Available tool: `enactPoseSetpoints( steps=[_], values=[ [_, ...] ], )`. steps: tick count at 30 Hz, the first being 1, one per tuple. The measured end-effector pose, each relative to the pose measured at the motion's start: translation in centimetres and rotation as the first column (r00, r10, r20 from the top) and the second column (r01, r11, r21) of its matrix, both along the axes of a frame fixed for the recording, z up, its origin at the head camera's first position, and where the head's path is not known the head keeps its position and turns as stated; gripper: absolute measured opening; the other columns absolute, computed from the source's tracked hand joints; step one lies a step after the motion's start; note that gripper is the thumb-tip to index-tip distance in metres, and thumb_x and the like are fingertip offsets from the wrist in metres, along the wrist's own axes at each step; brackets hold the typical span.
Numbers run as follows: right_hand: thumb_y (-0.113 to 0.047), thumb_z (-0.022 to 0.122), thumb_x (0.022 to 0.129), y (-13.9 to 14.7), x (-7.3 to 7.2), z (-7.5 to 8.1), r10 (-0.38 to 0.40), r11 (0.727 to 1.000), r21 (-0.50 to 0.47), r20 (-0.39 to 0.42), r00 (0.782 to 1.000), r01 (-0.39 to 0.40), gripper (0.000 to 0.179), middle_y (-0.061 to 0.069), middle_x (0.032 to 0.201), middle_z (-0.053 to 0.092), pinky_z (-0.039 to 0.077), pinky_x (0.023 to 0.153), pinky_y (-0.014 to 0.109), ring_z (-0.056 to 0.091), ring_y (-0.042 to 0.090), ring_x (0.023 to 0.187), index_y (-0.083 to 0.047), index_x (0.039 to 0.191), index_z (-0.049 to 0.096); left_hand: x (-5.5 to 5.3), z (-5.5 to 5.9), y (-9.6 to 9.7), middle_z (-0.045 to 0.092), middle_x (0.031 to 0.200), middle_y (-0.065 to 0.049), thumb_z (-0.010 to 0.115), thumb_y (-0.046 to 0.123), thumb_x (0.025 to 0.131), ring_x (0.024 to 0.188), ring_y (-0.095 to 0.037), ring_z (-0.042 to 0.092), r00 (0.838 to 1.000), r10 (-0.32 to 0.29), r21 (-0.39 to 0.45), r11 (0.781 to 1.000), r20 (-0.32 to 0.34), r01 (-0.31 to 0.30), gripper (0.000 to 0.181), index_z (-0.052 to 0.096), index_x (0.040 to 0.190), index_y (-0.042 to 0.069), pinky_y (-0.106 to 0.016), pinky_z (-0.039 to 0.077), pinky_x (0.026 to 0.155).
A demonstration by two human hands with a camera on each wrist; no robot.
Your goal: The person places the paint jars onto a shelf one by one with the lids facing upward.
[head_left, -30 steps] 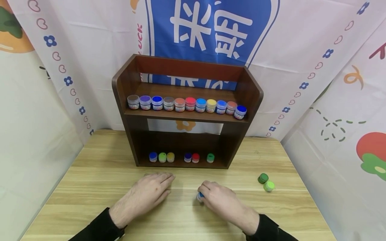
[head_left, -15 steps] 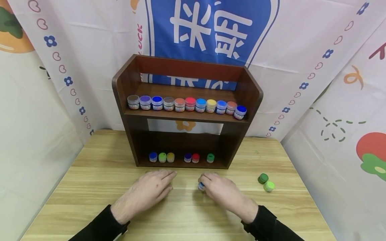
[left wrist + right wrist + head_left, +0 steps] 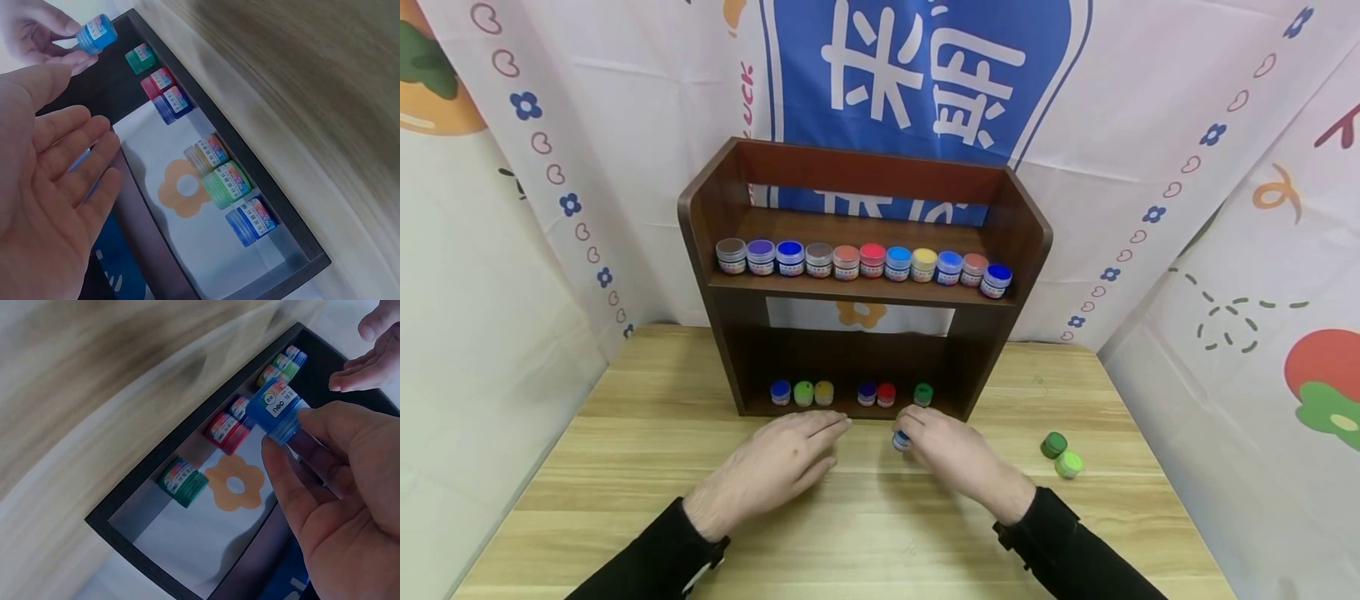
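My right hand [image 3: 951,457] pinches a small blue paint jar [image 3: 272,407] between thumb and fingers, just in front of the brown shelf's [image 3: 850,292] lower front edge. My left hand [image 3: 771,471] holds nothing; its fingers are extended and relaxed near the same edge, left of the jar. On the lower shelf stand a blue jar [image 3: 780,392], a light green jar [image 3: 803,393] and a yellow jar [image 3: 823,393]. Beyond a gap come a dark blue jar [image 3: 867,394] and a red jar [image 3: 886,395]. Further right is a green jar [image 3: 922,394].
A row of several larger paint jars [image 3: 872,260] lines the upper shelf. On the wooden table [image 3: 625,467], to the right, a dark green jar [image 3: 1054,445] and a light green jar [image 3: 1069,464] stand close together. Printed cloth [image 3: 647,167] hangs behind and at both sides.
My right hand has carried the blue paint jar forward, from mid-table toward the lower shelf. My left hand has also slid forward and slightly right. The other jars stay where they were.
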State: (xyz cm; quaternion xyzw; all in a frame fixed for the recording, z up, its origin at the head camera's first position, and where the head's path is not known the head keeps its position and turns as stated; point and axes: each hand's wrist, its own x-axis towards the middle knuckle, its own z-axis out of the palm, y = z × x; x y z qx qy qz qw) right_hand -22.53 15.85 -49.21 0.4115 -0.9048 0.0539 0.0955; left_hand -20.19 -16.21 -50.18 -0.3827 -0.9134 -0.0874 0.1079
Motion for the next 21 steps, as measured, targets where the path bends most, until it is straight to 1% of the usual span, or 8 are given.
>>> enactPoseSetpoints(
  steps=[3,6,10,14,18,21],
  values=[
    [-0.009,0.088,0.107,0.0,-0.6,0.1,-0.010,1.000,-0.002,0.007,1.000,0.010,0.027,0.005,0.133,0.081,0.072,0.106,0.031,0.082,0.018,0.123,-0.008,0.132,0.078,-0.3,-0.1,0.1,0.073,0.165,-0.010,0.075,0.034,0.117,0.149,-0.029,0.074,1.000,-0.007,-0.006,1.000,0.006,0.007,0.056,0.065,0.167,0.010,-0.053,0.063,0.126],
    [-0.007,0.087,0.106,-0.1,-1.4,0.3,-0.009,1.000,-0.009,0.004,1.000,0.009,0.027,0.006,0.132,0.081,0.072,0.105,0.031,0.082,0.019,0.122,-0.008,0.132,0.078,-0.5,-0.2,0.2,0.072,0.166,-0.010,0.077,0.034,0.116,0.150,-0.029,0.073,1.000,-0.011,-0.008,1.000,0.002,0.011,0.059,0.064,0.168,0.010,-0.053,0.063,0.127],
    [-0.003,0.084,0.107,0.0,-2.4,0.3,-0.007,1.000,-0.028,0.003,1.000,0.007,0.026,0.007,0.132,0.081,0.072,0.106,0.033,0.081,0.020,0.122,-0.006,0.132,0.078,-0.9,-0.4,0.4,0.071,0.168,-0.009,0.081,0.033,0.113,0.152,-0.029,0.072,1.000,-0.020,-0.001,1.000,-0.017,0.020,0.062,0.063,0.168,0.010,-0.053,0.062,0.127],
    [-0.002,0.080,0.109,0.1,-3.3,0.2,-0.019,0.999,-0.031,0.024,1.000,0.020,0.024,0.007,0.131,0.080,0.072,0.107,0.035,0.080,0.020,0.121,-0.004,0.133,0.077,-1.1,-0.5,0.6,0.070,0.169,-0.009,0.084,0.032,0.111,0.154,-0.030,0.071,0.998,-0.036,0.010,0.999,-0.047,0.037,0.065,0.062,0.170,0.011,-0.054,0.062,0.128],
    [-0.002,0.078,0.110,0.1,-4.2,0.2,-0.047,0.999,-0.013,0.046,0.998,0.048,0.027,0.009,0.135,0.080,0.071,0.109,0.036,0.081,0.022,0.124,-0.004,0.137,0.077,-1.3,-0.6,0.8,0.068,0.171,-0.008,0.084,0.033,0.111,0.156,-0.029,0.069,0.996,-0.045,0.000,0.999,-0.076,0.045,0.067,0.061,0.171,0.011,-0.054,0.061,0.129],
    [-0.002,0.078,0.111,0.1,-4.8,0.1,-0.067,0.998,-0.003,0.046,0.997,0.067,0.028,0.010,0.137,0.080,0.071,0.110,0.036,0.081,0.023,0.126,-0.005,0.139,0.077,-1.3,-0.7,1.1,0.067,0.172,-0.008,0.082,0.034,0.113,0.157,-0.028,0.068,0.996,-0.046,-0.010,0.999,-0.077,0.045,0.066,0.061,0.171,0.012,-0.053,0.060,0.131]
  ],
)
